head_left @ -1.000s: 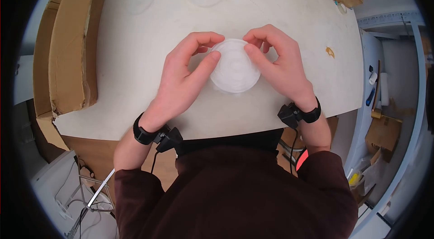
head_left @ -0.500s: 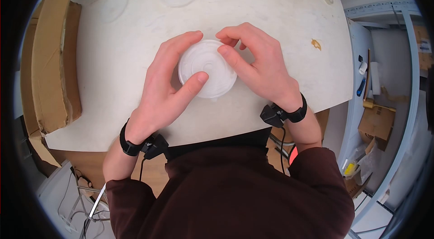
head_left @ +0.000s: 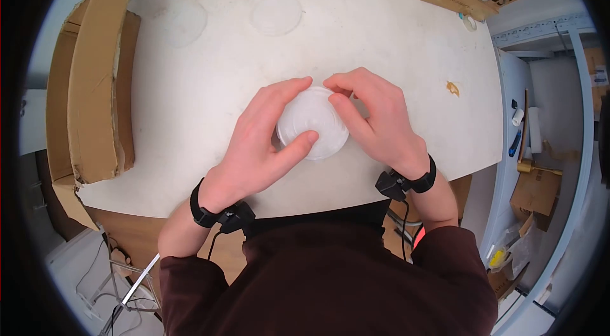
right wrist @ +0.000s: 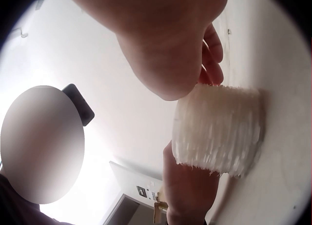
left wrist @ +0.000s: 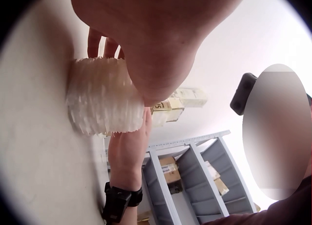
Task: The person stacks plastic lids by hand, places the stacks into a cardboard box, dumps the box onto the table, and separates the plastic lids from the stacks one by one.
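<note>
Stack (head_left: 313, 121) of round, cloudy-clear pieces, probably lids: upright on the table (head_left: 406, 37), in front of the person and between the two hands. Side views show many thin rims one above another, slightly uneven along the edge; exact count not readable.

Grip, left hand (head_left: 254, 139): wide. Fingers curve round the far left side of the stack, thumb laid over the top near the close edge. Grip, right hand (head_left: 383, 119): narrower. Fingers and thumb are bent close together at the far right rim, holding the stack there. Firmness of either hold: cannot tell. Base appears to rest on the table; any slight lift cannot be ruled out.

Step in hand, as judged: gathering and squaring the stack, the rims being brought into line from both sides. Top piece looks close to level.

Next move, as judged: calls for even, light pressure from opposite sides, with the base kept flat. If the stack is to be raised, the hold should reach low enough to take in the bottom pieces, since a hold on the upper rims alone could let the lower ones slip or fan out.

Nearby: loose discs (head_left: 276, 13) lie flat beyond the hands, well apart from the stack.
</note>
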Motion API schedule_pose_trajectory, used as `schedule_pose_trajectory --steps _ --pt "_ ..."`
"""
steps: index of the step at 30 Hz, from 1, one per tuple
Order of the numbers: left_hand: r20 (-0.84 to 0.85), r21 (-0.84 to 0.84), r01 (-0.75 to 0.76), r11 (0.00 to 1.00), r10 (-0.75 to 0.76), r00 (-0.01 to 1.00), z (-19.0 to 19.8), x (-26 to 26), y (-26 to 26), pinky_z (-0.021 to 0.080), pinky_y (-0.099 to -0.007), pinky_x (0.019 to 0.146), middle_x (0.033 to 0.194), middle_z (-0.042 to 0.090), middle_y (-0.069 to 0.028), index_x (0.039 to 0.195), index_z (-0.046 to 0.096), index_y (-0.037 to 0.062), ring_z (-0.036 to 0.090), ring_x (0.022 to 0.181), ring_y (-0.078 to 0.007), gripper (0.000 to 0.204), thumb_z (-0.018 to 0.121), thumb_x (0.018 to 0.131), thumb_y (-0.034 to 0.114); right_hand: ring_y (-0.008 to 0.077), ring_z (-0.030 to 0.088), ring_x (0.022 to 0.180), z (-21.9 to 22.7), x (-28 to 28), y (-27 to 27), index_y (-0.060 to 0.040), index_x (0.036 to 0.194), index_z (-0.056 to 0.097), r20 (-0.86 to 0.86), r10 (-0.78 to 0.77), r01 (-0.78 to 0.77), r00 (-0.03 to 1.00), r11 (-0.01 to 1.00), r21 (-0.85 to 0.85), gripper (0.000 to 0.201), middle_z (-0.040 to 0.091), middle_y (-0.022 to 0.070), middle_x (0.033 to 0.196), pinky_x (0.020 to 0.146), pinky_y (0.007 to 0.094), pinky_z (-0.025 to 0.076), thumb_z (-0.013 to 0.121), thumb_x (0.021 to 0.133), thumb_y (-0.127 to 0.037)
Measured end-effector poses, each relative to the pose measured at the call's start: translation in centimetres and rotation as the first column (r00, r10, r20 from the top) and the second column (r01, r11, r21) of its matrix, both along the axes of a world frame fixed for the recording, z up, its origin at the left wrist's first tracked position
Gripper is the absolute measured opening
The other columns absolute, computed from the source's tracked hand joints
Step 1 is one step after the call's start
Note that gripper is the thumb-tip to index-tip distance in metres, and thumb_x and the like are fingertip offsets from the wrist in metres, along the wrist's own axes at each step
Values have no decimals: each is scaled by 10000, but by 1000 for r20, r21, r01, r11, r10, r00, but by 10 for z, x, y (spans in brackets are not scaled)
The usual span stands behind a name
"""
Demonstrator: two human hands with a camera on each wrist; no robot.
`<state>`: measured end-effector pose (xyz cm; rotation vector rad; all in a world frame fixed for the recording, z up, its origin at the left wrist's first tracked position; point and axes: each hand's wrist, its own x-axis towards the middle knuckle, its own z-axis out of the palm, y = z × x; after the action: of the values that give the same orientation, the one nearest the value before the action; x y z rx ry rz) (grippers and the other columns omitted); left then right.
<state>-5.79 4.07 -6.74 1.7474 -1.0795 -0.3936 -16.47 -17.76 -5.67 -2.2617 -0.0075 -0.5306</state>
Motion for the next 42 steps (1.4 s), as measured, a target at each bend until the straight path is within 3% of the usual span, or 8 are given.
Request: schedule_pose_trajectory --steps 13,15,16,18,24,31,33,42 --pt "-4 -44 21 999 -21 1000 -2 3 4 479 -473 1177 1518 609 -225 1580 536 6 605 1383 -380 574 674 1074 237 286 749 997 15 24 -35 -27 1292 716 -137 -122 147 983 970 192 290 768 134 1117 882 380 588 747 1029 -144" --pt "5 -57 30 998 -29 1000 -2 3 5 469 -473 1173 1510 609 -234 1569 539 -12 600 1370 -397 525 596 1116 248 318 717 1148 39 46 -50 -32 1372 666 -137 -81 56 987 983 -177 361 726 160 1303 970 428 580 734 1042 -160" --pt "19 -66 28 997 -27 999 -2 2 5 469 -473 1173 1510 609 -234 1569 539 -12 600 1370 -397 525 596 1116 248 318 717 1148 44 62 -62 -32 1372 666 -122 -80 56 989 981 -185 361 726 160 1303 970 428 580 734 1042 -160" --pt "6 -71 21 997 -20 1000 -1 1 5 477 -471 1159 1494 621 -233 1552 555 -17 606 1354 -394 503 587 1117 233 350 647 1320 43 106 -94 -44 1452 629 -68 -106 58 992 863 -502 435 674 176 1444 1091 469 542 710 1062 -220" --pt "51 -68 -16 998 19 999 -4 6 4 490 -482 1142 1445 657 -221 1496 604 -13 617 1311 -401 451 555 1097 191 376 553 1462 11 232 -183 -61 1545 601 -144 -451 273 881 732 -624 615 638 205 1532 1204 489 481 648 1074 -452" --pt "-17 -94 -47 994 46 999 -15 8 1 500 -468 1123 1393 696 -194 1446 648 8 620 1299 -385 430 594 1116 278 397 647 1358 15 293 -185 -59 1473 666 -225 -520 279 824 719 -636 615 720 220 1416 1161 494 518 616 1073 -523" --pt "-65 -124 -52 991 44 997 -17 10 0 510 -464 1103 1379 701 -192 1432 655 15 625 1285 -382 421 588 1119 288 386 703 1246 8 306 -181 -48 1342 721 -126 -447 268 885 713 -648 581 787 200 1249 1064 496 559 602 1074 -550" --pt "-111 -56 -38 998 32 993 -8 8 0 506 -469 1118 1356 696 -193 1422 669 30 641 1262 -382 390 547 1106 225 385 698 1266 20 342 -142 -24 1396 691 -409 -474 174 780 791 -586 791 765 205 1323 1084 488 543 517 1050 -714"
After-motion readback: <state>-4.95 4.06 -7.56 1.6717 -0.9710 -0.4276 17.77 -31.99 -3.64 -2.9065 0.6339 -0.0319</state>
